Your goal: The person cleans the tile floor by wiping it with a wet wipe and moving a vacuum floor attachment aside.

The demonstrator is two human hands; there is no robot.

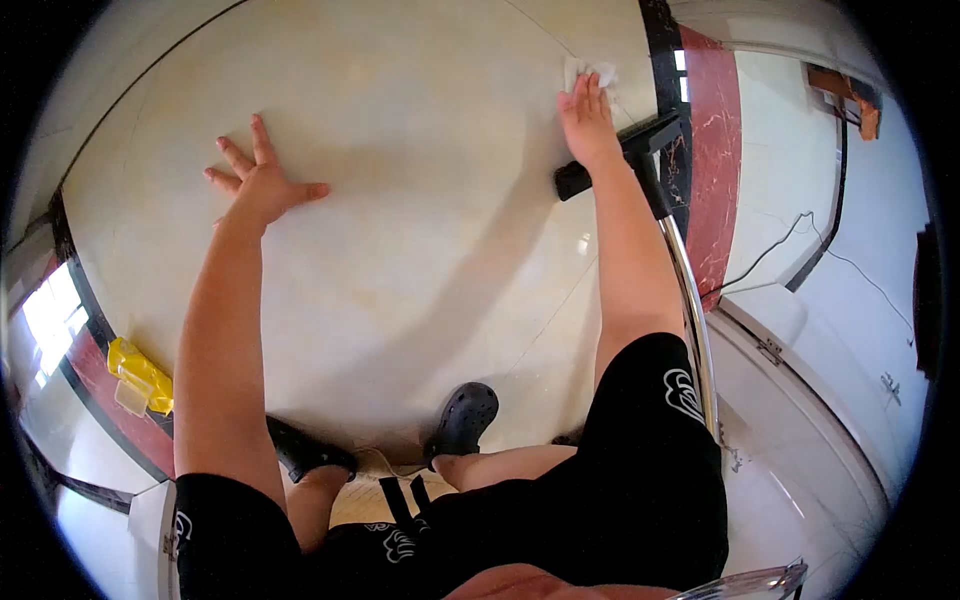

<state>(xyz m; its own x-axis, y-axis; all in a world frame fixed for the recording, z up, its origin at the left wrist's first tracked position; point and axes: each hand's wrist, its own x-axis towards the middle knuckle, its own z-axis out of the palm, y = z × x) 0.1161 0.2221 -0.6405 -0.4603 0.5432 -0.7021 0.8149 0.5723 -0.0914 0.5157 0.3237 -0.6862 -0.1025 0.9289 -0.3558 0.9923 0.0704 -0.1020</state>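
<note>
My left hand [258, 190] rests palm down on the pale, glossy tile floor [400, 130], its fingers spread wide and nothing in it. At the upper right, my right hand [588, 120] lies with fingers stretched out flat over a crumpled white wipe [573, 70], pressing it to the floor. Part of the wipe is hidden under the fingers. Right beside that wrist is a black vacuum floor head [573, 182], partly covered by my forearm. A shiny metal tube [690, 290] runs from it along my right arm.
A yellow wipes pack [145, 378] with its lid raised lies at the left. Black clogs [468, 415] are on my feet. Black and red stone strips [712, 170] border the floor at right, near a white door [790, 390] and a thin cable [760, 258].
</note>
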